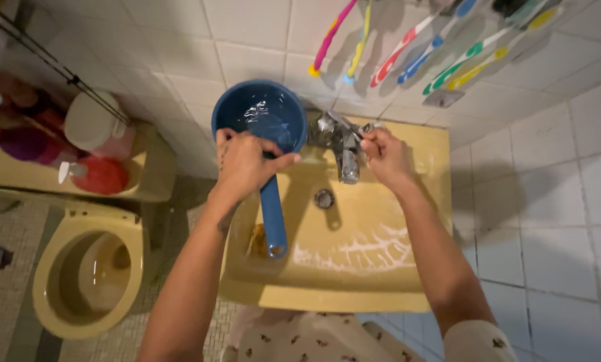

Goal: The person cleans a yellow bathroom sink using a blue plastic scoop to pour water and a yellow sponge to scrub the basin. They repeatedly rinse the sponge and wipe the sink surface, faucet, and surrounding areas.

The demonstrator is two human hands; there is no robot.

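My left hand (245, 161) grips a blue plastic dipper (260, 114) where the long handle (272, 221) meets the bowl, holding it over the back left of the yellow sink (408, 201). Water glints inside the bowl. My right hand (383, 153) is closed on the handle of the chrome tap (341, 144) at the back of the basin. The tap's spout points down toward the drain (324, 198). White foam streaks line the front of the basin.
Several coloured toothbrushes (441, 50) hang on the white tiled wall above the sink. A yellow toilet (89, 271) stands at the left, with bottles and a red container (99, 175) on its tank. White tiles cover the wall at the right.
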